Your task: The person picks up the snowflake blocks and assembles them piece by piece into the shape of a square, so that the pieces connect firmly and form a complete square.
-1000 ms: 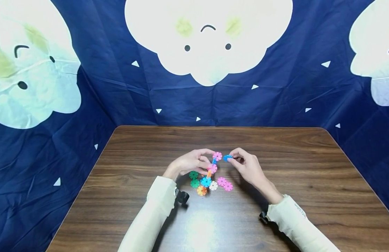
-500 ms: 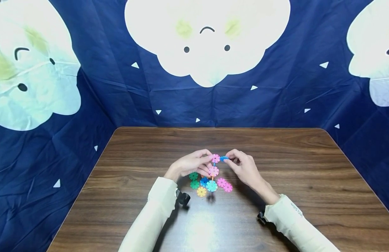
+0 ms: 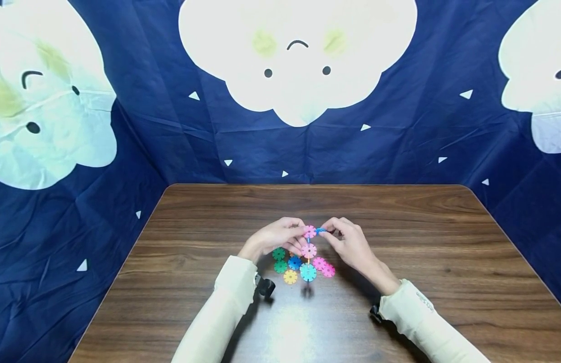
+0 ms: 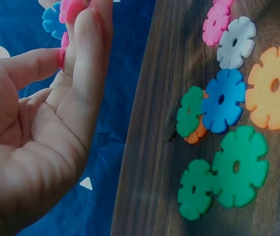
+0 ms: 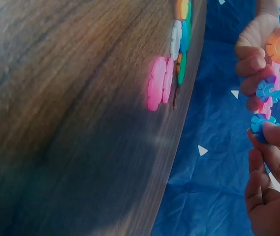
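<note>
My left hand [image 3: 280, 236] pinches the upper pink notched disc [image 3: 310, 231] of a linked chain of snowflake-shaped building discs, held up over the table. Below it, the chain runs through a blue disc seen edge-on, another pink disc [image 3: 309, 250], an orange one seen edge-on and a light blue disc [image 3: 308, 273] at the bottom. Between thumb and forefinger, my right hand [image 3: 353, 244] pinches a blue disc [image 5: 258, 126], its edge right at the upper pink disc's right side. In the left wrist view, fingers hide much of the chain.
Loose discs lie on the wooden table [image 3: 426, 242] beneath the chain: green [image 4: 240, 166], blue [image 4: 223, 101], orange [image 4: 273, 87], white [image 4: 236, 43] and pink [image 5: 155, 83]. A dark blue cloth with cloud prints [image 3: 298, 60] hangs behind the table.
My right hand has moved left, bringing its blue disc from a gap away up to the upper pink disc. The chain has swung to hang straighter, its light blue end shifting right and toward me.
</note>
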The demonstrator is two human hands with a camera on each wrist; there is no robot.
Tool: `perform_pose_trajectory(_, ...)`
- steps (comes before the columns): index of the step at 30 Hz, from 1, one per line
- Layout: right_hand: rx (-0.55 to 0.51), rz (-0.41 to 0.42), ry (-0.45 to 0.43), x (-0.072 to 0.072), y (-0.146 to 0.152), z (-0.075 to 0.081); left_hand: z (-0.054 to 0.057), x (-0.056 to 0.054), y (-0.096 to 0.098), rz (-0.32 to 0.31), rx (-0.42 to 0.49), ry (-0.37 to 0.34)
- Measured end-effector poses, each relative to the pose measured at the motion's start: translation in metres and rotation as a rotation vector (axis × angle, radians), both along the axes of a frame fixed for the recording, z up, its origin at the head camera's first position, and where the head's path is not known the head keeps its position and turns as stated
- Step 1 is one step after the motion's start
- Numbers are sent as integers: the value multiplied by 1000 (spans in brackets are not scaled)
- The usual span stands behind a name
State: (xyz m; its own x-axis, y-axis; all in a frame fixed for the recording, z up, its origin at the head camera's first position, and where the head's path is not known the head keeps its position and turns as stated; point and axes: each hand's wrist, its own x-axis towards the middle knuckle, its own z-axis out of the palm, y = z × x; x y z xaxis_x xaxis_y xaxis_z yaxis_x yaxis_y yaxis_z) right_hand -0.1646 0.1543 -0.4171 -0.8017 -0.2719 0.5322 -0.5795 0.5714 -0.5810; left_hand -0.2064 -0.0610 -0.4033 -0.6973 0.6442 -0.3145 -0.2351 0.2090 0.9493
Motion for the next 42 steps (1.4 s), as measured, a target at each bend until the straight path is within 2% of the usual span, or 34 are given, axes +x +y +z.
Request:
perform_pose_trajectory(3, 13, 3, -2, 1, -1, 2, -1, 0, 1, 11, -14, 31)
perform_pose_trajectory(8, 17, -6, 21, 2, -3, 4, 4, 2, 4, 34, -41, 74)
perform_pose_trajectory(24, -66, 35, 97, -1, -5, -1, 7, 3, 4, 50, -59, 61)
perform_pose_trajectory(30, -50, 46, 34, -4, -5, 1, 8, 2, 3, 39, -35, 49)
perform_pose_trajectory(36, -11, 45, -70, -4, -3, -1, 4, -1, -1, 66, -27, 11)
perform_pose_trajectory(42, -1, 32, -141, -2, 0, -5, 2, -1, -5, 69, -21, 12)
